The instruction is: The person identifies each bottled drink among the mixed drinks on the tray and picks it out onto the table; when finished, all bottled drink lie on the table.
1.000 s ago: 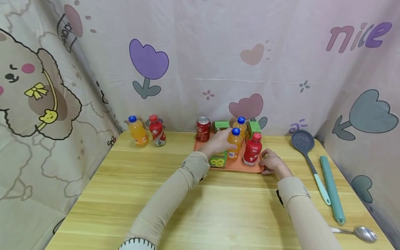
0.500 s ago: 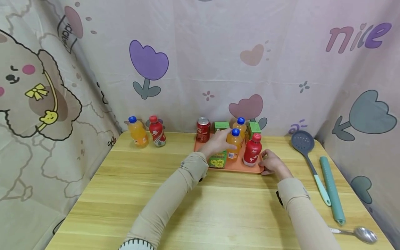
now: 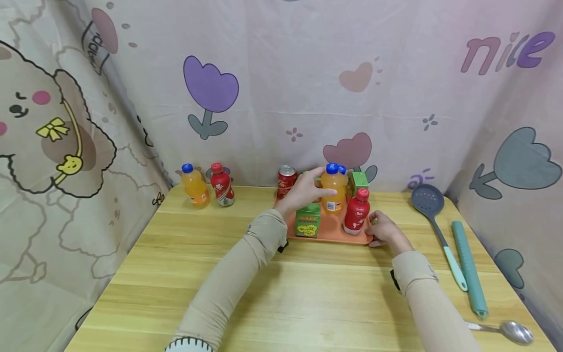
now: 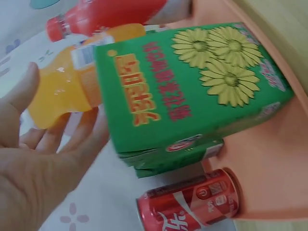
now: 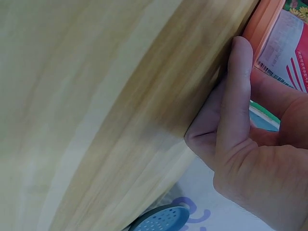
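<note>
My left hand (image 3: 303, 190) grips an orange drink bottle (image 3: 333, 186) with a blue cap, above the orange tray (image 3: 331, 232). In the left wrist view the thumb and fingers lie around the same bottle (image 4: 65, 89). A green drink carton (image 4: 187, 86) with yellow flowers stands in front of that hand. My right hand (image 3: 383, 230) holds the tray's front right corner, beside a red bottle (image 3: 357, 215). In the right wrist view its fingers (image 5: 236, 91) are at the tray rim (image 5: 264, 31). Another blue-capped bottle (image 3: 342, 169) is mostly hidden behind the held one.
A red can (image 3: 287, 177) and a green carton (image 3: 359, 181) stand at the tray's back. Back left on the table are an orange bottle (image 3: 195, 187) and a red bottle (image 3: 222, 186). A skimmer (image 3: 428, 200), a teal rod (image 3: 469, 269) and a spoon (image 3: 514, 332) lie at right.
The left hand has raised the orange bottle and moved it back, so it now covers most of the bottle behind. More of the front green carton shows. The right hand stays at the tray corner.
</note>
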Available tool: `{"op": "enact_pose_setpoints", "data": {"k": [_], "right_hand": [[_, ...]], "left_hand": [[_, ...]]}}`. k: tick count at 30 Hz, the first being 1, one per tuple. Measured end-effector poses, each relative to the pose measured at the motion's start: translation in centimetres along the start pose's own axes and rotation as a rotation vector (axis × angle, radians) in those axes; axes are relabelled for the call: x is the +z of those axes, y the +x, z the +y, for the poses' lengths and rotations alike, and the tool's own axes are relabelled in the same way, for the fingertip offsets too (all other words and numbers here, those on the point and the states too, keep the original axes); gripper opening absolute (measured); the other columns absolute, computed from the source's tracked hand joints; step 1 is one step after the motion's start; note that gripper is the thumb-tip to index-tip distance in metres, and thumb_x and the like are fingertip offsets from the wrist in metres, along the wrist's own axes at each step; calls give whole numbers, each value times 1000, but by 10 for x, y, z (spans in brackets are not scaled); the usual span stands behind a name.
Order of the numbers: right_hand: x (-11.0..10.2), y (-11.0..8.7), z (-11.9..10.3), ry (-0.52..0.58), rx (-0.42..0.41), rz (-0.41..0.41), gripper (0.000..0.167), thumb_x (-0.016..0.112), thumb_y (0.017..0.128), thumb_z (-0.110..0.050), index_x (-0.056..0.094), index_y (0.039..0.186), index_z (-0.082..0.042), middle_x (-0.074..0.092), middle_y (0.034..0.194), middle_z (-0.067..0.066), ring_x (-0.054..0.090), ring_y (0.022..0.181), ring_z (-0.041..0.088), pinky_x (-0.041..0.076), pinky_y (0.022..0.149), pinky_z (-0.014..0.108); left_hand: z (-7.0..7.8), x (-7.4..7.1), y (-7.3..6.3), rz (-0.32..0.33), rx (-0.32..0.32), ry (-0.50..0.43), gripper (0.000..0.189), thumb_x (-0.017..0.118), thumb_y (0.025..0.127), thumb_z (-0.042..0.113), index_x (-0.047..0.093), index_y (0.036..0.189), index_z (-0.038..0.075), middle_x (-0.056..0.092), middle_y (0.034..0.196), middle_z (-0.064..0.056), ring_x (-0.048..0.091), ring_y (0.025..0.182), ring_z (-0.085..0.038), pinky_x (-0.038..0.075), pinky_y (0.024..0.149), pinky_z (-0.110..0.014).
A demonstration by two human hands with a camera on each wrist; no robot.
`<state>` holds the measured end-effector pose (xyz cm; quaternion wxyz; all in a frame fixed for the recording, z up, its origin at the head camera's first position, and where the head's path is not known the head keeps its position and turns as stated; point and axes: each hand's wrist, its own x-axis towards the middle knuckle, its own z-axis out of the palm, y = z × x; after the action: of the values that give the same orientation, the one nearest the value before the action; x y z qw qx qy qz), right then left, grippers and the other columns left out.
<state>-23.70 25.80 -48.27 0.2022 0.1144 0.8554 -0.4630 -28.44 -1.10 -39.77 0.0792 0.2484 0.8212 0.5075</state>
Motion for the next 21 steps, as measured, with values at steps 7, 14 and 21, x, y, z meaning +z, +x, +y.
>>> {"op": "enact_pose_setpoints", "data": {"k": [7, 14, 21], "right_hand": [[0, -2, 1, 2, -19, -6, 41, 56, 104, 0, 33, 138, 3, 52, 116, 27, 68, 75, 17, 66, 66, 34], [-1, -2, 0, -2, -28, -11, 41, 55, 105, -1, 32, 139, 4, 53, 113, 25, 67, 76, 16, 66, 67, 33], [-2, -1, 2, -9, -33, -12, 40, 55, 105, -1, 32, 138, 5, 52, 114, 27, 67, 78, 17, 66, 68, 35]], "left_hand": [[17, -12, -6, -2, 41, -177, 74, 79, 96, 21, 43, 161, 19, 56, 156, -7, 68, 129, -33, 61, 103, -38], [30, -23, -19, -37, 72, -294, 68, 77, 97, 17, 46, 158, 17, 60, 150, -8, 68, 128, -32, 63, 100, -41], [39, -35, -38, -113, -20, -451, 63, 73, 99, 13, 47, 156, 22, 60, 150, -9, 71, 120, -30, 65, 94, -47]]}}
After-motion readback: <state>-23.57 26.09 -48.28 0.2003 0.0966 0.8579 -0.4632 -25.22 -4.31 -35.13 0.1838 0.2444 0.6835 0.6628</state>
